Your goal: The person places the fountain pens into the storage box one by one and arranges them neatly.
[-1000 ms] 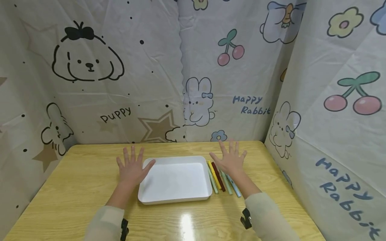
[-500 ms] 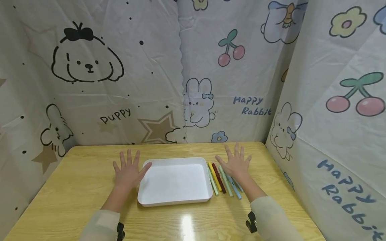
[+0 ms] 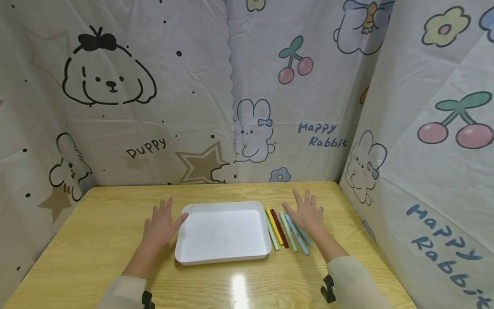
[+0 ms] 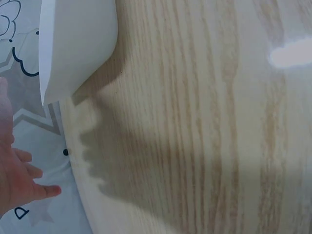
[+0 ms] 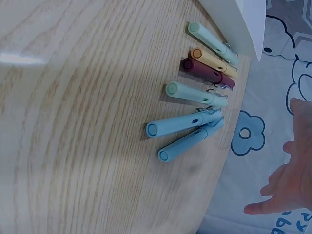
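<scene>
A shallow white tray [image 3: 224,231] lies on the wooden table. My left hand [image 3: 160,225] is held with its fingers spread by the tray's left side, the thumb overlapping the rim in the head view; it holds nothing. To the tray's right lie several clip pens in a loose row: pale green, a yellow pen [image 3: 274,226], a dark red pen [image 3: 279,228], another pale green pen [image 5: 196,94], and two blue ones, with one blue pen [image 5: 183,124] leaning against the other. My right hand [image 3: 306,212], fingers also spread and holding nothing, is over the far end of the blue pens.
Light wood table [image 3: 96,249] surrounds the tray. A patterned cloth [image 3: 193,107] with cartoon rabbits, a puppy and cherries hangs behind and along both sides. Each wrist wears a black strap mount, such as the right one [image 3: 328,289].
Both hands have moved outward and slightly nearer to me, the left hand to the left and the right hand to the right, uncovering more of the blue pens. The tray and pens stay put.
</scene>
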The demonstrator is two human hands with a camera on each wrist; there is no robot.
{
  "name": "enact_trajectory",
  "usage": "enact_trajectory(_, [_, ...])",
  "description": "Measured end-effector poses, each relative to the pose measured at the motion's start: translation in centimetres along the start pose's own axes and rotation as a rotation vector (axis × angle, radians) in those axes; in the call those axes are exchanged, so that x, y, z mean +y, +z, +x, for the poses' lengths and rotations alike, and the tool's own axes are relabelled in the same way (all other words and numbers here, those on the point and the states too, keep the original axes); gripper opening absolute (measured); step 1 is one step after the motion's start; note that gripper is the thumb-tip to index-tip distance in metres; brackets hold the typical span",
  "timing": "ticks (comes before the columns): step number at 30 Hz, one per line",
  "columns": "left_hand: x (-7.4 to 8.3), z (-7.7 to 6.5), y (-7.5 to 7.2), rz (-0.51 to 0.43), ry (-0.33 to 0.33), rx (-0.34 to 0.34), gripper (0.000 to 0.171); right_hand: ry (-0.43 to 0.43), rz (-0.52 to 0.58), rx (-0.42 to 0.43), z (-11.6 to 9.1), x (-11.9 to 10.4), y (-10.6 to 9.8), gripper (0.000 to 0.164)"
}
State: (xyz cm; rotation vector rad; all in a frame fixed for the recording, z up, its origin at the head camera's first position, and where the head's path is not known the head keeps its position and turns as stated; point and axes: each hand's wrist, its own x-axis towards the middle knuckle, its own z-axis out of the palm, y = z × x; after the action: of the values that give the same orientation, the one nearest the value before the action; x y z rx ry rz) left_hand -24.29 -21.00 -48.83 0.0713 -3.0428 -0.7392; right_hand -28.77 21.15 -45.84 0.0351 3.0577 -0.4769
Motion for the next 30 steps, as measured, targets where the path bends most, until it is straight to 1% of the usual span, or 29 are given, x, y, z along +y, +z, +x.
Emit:
enact_trajectory(5, [-0.7,-0.2,0.4,-0.087,-0.009,-0.032,0.092,0.000,0.012,-0.015,-0.2,0.6,0.2,0.074])
enact_trajectory(8, [-0.9,-0.4,0.5,-0.151,-0.008,-0.041,0.093,-0.007,0.012,-0.006,-0.4,0.9,0.3,0.072])
enact_trajectory(12, [-0.9,-0.7,0.4,-0.256,-0.001,-0.045,0.093,-0.013,0.032,0.012,-0.5,1.3,0.5,0.068])
enact_trajectory(15, [-0.9,-0.8,0.4,-0.342,-0.010,-0.044,0.092,-0.010,0.069,0.016,-0.5,1.7,0.6,0.065])
enact_trajectory(23, [-1.2,-1.0,0.8,-0.552,-0.067,-0.083,0.092,-0.005,0.175,0.014,-0.8,2.7,1.1,0.052])
enact_trajectory(28, [-1.4,-1.2,1.2,-0.629,-0.098,-0.088,0.093,0.006,0.212,0.002,-0.7,3.3,1.6,0.047])
enact_trajectory(30, [-1.4,-1.4,1.4,-0.642,-0.114,-0.085,0.092,0.012,0.226,-0.008,-0.7,3.6,1.8,0.045])
